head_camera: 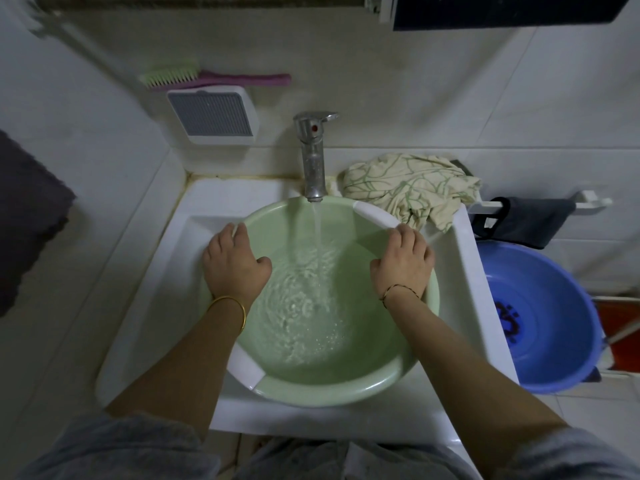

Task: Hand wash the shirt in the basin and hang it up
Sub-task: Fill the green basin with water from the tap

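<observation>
A pale green basin [346, 389] sits in the white sink [460, 282]. Water runs from the chrome tap [313, 157] into it and swirls over the bottom. My left hand [232, 261] grips the basin's left rim, thumb inside. On the right rim, my right hand [403, 261] holds on the same way. The shirt [408, 185], cream with green lines, lies crumpled on the sink's back right corner, outside the basin.
A blue basin [547, 317] stands on the floor to the right of the sink. A dark cloth [530, 220] hangs on a white rail above it. A green and pink brush [207, 77] rests on a white wall box. Dark fabric hangs at the far left.
</observation>
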